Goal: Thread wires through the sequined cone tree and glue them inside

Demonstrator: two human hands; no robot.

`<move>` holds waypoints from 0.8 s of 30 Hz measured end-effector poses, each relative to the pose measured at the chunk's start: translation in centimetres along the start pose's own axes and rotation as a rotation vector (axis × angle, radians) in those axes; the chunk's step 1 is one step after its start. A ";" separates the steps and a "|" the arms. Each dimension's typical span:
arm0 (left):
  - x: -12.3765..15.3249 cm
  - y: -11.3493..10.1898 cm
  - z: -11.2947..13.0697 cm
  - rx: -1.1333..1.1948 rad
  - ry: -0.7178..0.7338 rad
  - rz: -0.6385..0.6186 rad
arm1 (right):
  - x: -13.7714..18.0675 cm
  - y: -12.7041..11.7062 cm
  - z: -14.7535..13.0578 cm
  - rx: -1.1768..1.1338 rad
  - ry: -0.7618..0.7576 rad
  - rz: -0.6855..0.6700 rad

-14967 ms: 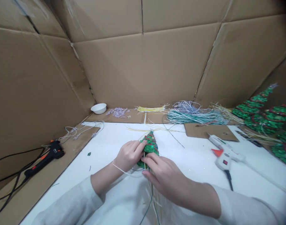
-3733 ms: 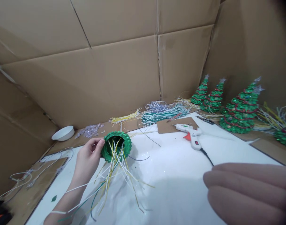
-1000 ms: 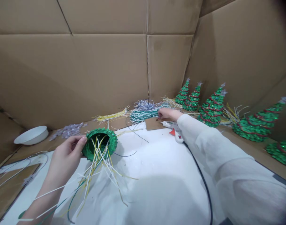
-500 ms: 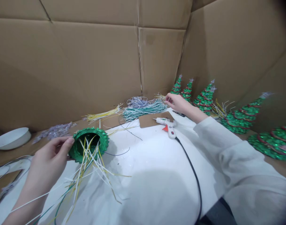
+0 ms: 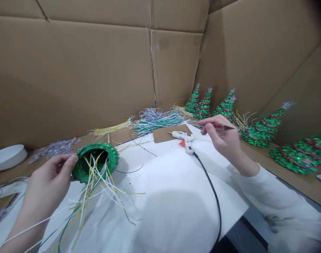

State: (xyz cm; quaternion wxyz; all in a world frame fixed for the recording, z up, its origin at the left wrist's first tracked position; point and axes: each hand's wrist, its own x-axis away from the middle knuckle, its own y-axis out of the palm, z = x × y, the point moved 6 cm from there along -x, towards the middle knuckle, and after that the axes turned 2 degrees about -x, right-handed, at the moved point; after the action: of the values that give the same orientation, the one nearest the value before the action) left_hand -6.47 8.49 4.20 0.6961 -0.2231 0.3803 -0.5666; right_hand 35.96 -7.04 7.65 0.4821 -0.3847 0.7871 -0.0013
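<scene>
My left hand (image 5: 51, 179) pinches the rim of a green artificial tree (image 5: 113, 156) between thumb and fingers. Its hollow, round base faces me. White, yellow and green wires (image 5: 93, 186) hang out of the opening and trail across my left forearm. My right hand (image 5: 222, 137) is raised above the right side of the white sheet. Its fingers are closed on a slim, tweezers-like tool (image 5: 215, 125) that points left; its exact kind is unclear. Below and left of that hand, a white glue gun (image 5: 187, 142) with an orange trigger lies partly on a brown cardboard piece (image 5: 160, 135).
Bundles of teal wires (image 5: 160, 123) and yellow wires (image 5: 111, 127) lie along the back. Decorated green trees (image 5: 266, 128) line the right side. Clear plastic pieces (image 5: 56, 149) and a white bowl (image 5: 9, 157) are at left. The glue gun's black cord (image 5: 210, 186) crosses the sheet. Cardboard walls (image 5: 97, 70) enclose the table.
My right hand has moved right and toward me from the far wire bundles, and the slim tool now shows in its fingers. My left hand still holds the tree base. The view has shifted slightly.
</scene>
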 end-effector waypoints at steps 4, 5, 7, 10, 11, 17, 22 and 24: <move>0.7 -0.3 0.8 0.052 -0.104 -0.023 | -0.6 0.3 -2.6 -0.317 0.109 0.107; 0.8 -0.3 1.0 0.052 -0.111 -0.026 | -0.8 0.4 -3.0 -0.361 0.124 0.133; 0.9 -0.4 1.3 0.047 -0.112 -0.030 | -1.4 0.7 -3.5 -0.442 0.147 0.160; 1.0 -0.3 1.6 0.049 -0.102 -0.041 | -2.0 2.2 -4.3 -0.557 0.178 0.080; 1.1 -0.3 1.6 0.055 -0.099 -0.041 | -2.1 2.8 -4.8 -0.588 0.180 0.032; 1.4 0.0 1.8 0.225 -0.048 -0.024 | -1.1 7.6 -9.1 -0.736 0.204 -0.277; 1.7 0.1 2.1 0.298 -0.020 -0.019 | 0.6 12.1 -12.0 -0.853 0.223 -0.491; 1.7 0.0 2.0 0.327 -0.022 -0.009 | 1.2 14.0 -12.5 -0.855 0.241 -0.562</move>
State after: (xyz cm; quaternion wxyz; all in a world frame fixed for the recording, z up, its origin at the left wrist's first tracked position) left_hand -4.76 6.67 4.94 0.7247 -0.1150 0.2743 -0.6216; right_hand 17.68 -2.50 8.20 0.1690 -0.7404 0.6338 0.1467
